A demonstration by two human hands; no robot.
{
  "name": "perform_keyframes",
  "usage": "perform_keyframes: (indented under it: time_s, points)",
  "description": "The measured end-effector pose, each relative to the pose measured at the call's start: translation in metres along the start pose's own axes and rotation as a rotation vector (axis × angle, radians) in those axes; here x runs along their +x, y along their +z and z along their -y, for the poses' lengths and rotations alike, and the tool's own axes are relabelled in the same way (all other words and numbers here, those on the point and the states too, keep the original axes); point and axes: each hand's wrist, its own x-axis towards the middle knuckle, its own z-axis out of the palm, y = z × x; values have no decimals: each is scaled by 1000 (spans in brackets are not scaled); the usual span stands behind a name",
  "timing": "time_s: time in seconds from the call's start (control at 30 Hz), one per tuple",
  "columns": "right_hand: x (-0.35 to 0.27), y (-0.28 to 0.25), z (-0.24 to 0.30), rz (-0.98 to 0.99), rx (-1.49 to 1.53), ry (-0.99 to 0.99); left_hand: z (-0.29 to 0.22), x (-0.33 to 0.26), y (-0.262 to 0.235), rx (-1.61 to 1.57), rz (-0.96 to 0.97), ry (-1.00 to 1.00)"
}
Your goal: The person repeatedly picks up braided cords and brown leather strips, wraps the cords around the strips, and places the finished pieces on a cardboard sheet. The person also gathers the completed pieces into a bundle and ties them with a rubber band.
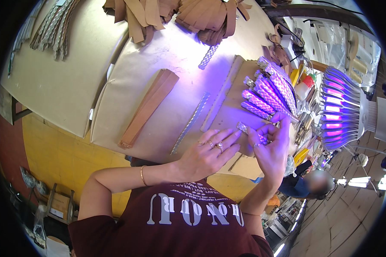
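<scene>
My right hand (270, 145) pinches a short braided strap (242, 127), whose pale end pokes out on the left of the fingers. Most of that strap is hidden behind the fingers. Beside it, my left hand (212, 152) lies with its fingers stretched out over the table edge, fingertips close to the strap's end. I cannot tell whether they touch it. Just beyond my right hand sits a bundle of braided straps (266, 92), lit purple, on a brown board (233, 100). A thin braided strip (191, 122) lies left of the board.
Flat brown strips (150, 107) lie on the table (98, 55). Brown strip bundles (206, 19) and braided bundles (55, 28) are at the back. A finned lamp (336, 109) glows purple on the right, near a red-and-white bottle (305, 85). Another person (304, 184) is farther right.
</scene>
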Motion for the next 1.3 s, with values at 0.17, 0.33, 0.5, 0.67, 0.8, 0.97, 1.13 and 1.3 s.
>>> perform_keyframes:
  time_s: [0.17,0.33,0.5,0.67,0.8,0.97,1.13,1.3]
  points:
    - [0,2,-5,-33,-29,-12,-3,4,3,-116,-44,-5]
    - [-3,-4,-12,-77,-321,-212,0,9,15,-66,18,53]
    - [-20,-42,-5,-80,-554,-230,1,7,16,-4,34,64]
    - [-18,-58,-5,-93,-486,-284,-4,11,15,-60,17,12]
    - [-14,-58,-10,-99,-432,-277,-8,15,14,-26,40,-19]
    - [-13,-61,-17,-134,-434,-306,-13,19,12,17,52,-40]
    - [-12,-66,-39,-128,-401,-237,-16,20,11,49,93,-49]
    - [-7,-65,-65,-144,-286,-306,-16,19,10,86,108,-35]
